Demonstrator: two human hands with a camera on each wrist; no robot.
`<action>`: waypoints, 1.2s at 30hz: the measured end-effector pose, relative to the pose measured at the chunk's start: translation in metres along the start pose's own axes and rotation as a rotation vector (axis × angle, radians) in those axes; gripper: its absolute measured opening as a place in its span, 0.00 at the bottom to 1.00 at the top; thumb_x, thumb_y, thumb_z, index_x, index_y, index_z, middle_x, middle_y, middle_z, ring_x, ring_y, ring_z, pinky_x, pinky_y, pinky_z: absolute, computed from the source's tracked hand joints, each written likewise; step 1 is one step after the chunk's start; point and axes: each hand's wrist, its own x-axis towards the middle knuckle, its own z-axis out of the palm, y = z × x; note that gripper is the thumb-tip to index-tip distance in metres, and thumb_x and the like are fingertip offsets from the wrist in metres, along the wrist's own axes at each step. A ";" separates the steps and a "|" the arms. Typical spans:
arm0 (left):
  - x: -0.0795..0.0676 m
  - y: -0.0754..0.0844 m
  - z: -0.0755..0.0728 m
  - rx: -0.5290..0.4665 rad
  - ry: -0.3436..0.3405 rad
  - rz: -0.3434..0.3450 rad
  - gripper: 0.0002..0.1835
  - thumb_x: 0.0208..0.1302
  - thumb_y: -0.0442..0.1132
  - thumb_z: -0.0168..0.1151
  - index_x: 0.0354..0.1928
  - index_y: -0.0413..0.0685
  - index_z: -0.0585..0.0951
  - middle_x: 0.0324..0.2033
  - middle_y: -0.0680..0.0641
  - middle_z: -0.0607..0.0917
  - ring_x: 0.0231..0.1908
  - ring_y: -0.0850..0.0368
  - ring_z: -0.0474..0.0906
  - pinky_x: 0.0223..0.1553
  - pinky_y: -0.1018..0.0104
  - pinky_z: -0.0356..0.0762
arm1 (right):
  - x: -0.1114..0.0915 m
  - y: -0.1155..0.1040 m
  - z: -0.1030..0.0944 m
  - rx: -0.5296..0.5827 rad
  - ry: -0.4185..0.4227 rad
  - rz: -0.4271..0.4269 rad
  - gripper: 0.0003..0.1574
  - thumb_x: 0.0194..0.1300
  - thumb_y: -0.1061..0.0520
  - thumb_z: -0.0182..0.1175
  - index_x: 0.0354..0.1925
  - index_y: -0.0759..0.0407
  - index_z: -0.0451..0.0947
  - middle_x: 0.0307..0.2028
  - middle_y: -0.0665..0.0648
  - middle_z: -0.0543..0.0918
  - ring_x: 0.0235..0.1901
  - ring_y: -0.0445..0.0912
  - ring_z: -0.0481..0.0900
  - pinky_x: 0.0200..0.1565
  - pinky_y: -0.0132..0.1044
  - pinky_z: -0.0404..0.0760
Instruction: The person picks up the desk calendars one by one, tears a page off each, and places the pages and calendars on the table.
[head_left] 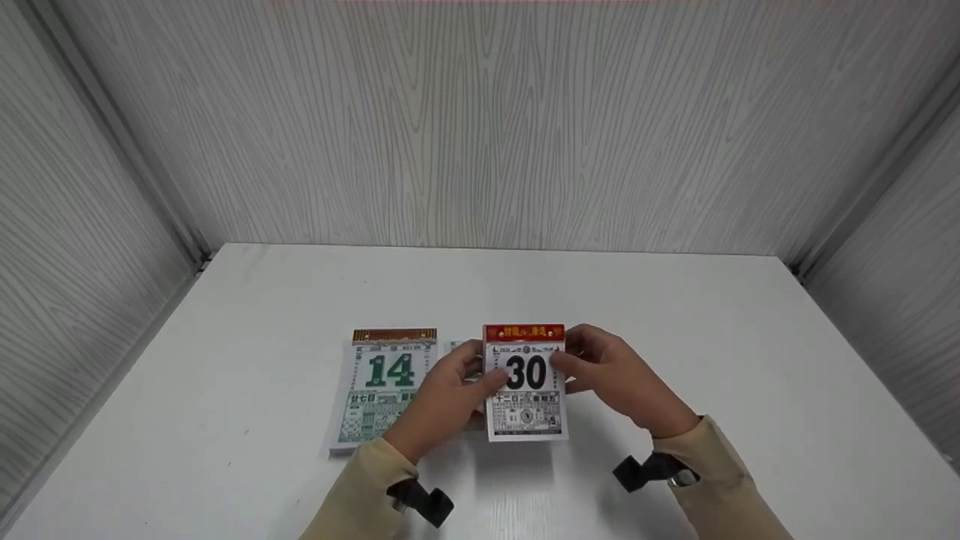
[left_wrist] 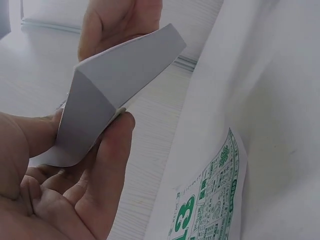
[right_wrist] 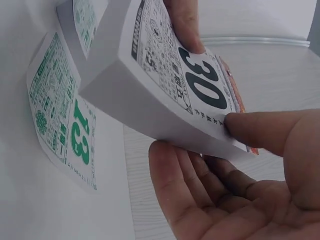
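Both hands hold a thick tear-off calendar point(head_left: 526, 416) with a red header and a black 30, raised over the white table. My left hand point(head_left: 446, 397) grips its left edge, thumb on the front page and fingers behind. At the right edge, my right hand point(head_left: 622, 379) pinches the block near the top, thumb on the face. The right wrist view shows the calendar's thick page block point(right_wrist: 135, 95) tilted between the two hands. A loose sheet point(right_wrist: 62, 110) with a green 13 lies below on the table, mostly hidden by the left hand in the head view.
A second tear-off calendar point(head_left: 379, 409) with a brown header and a green 14 lies left of the hands, close to the left forearm. Wood-grain panels point(head_left: 480, 127) stand behind and on both sides of the table point(head_left: 247, 337).
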 end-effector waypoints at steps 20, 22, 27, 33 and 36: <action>-0.001 -0.002 0.006 -0.444 -0.094 -0.092 0.24 0.76 0.52 0.38 0.71 0.61 0.58 0.55 0.41 0.75 0.53 0.47 0.75 0.49 0.51 0.77 | 0.004 0.002 -0.004 0.086 0.040 0.088 0.24 0.63 0.48 0.62 0.52 0.61 0.73 0.45 0.61 0.80 0.43 0.54 0.81 0.44 0.45 0.81; 0.000 -0.005 0.007 -0.511 -0.107 -0.105 0.24 0.76 0.50 0.38 0.70 0.59 0.58 0.56 0.40 0.75 0.54 0.46 0.75 0.50 0.51 0.77 | 0.004 0.003 -0.003 0.079 0.040 0.097 0.23 0.64 0.50 0.62 0.52 0.61 0.73 0.45 0.61 0.81 0.42 0.54 0.82 0.43 0.44 0.82; 0.001 -0.007 0.008 -0.449 -0.085 -0.083 0.22 0.76 0.51 0.37 0.67 0.58 0.62 0.52 0.39 0.77 0.48 0.46 0.78 0.44 0.52 0.80 | 0.004 0.002 0.001 -0.024 0.078 0.082 0.23 0.65 0.50 0.60 0.54 0.61 0.72 0.44 0.60 0.80 0.41 0.52 0.81 0.42 0.45 0.82; 0.002 -0.010 0.008 -0.346 -0.009 -0.090 0.21 0.75 0.53 0.38 0.67 0.64 0.62 0.51 0.43 0.78 0.49 0.46 0.77 0.43 0.54 0.79 | -0.003 -0.008 0.013 -0.481 0.315 -0.283 0.19 0.66 0.50 0.58 0.52 0.56 0.72 0.42 0.50 0.77 0.40 0.45 0.76 0.39 0.38 0.79; 0.002 -0.009 0.007 -0.298 0.027 -0.104 0.22 0.75 0.54 0.37 0.67 0.65 0.62 0.53 0.46 0.78 0.51 0.48 0.76 0.46 0.55 0.77 | -0.008 -0.012 0.022 -0.645 0.250 -0.507 0.12 0.66 0.51 0.59 0.46 0.53 0.75 0.38 0.46 0.76 0.35 0.42 0.75 0.34 0.34 0.77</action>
